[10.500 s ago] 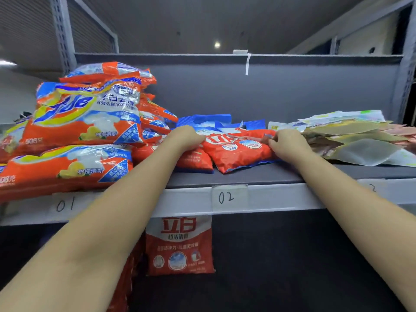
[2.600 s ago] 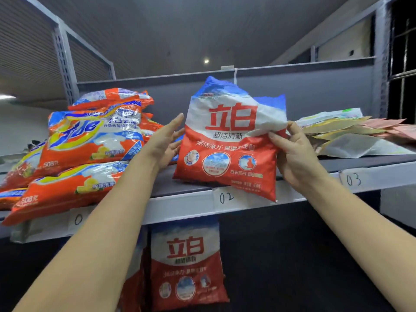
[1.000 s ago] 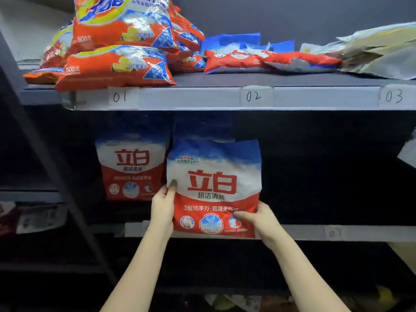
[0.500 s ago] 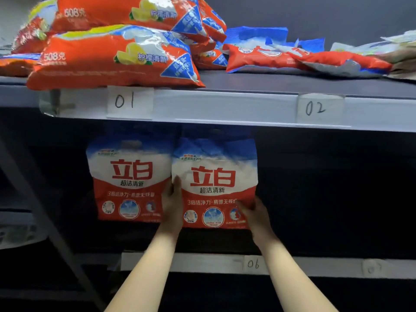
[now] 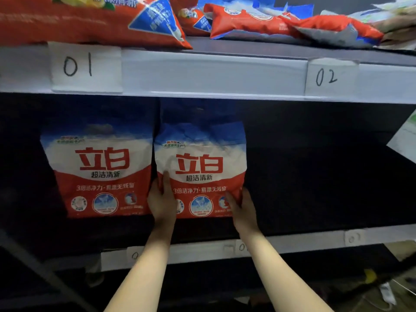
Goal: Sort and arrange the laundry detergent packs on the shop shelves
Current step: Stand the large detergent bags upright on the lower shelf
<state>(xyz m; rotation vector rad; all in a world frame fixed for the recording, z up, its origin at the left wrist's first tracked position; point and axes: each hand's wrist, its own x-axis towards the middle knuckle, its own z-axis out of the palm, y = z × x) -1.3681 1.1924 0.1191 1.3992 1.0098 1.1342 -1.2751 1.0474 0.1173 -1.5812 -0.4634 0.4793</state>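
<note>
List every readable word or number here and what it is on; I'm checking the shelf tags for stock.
"01": white paper tag on the upper shelf edge.
"02": white paper tag, same edge.
"立白" and "超洁清新": red, white and blue detergent pack held by both hands.
"立白" and "超洁清新": matching standing pack beside it.
Lower shelf tags: too blurred.
Orange packs above: print cut off.

Both hands (image 5: 162, 201) (image 5: 242, 210) grip an upright detergent pack (image 5: 202, 163) beside another (image 5: 101, 167).
</note>
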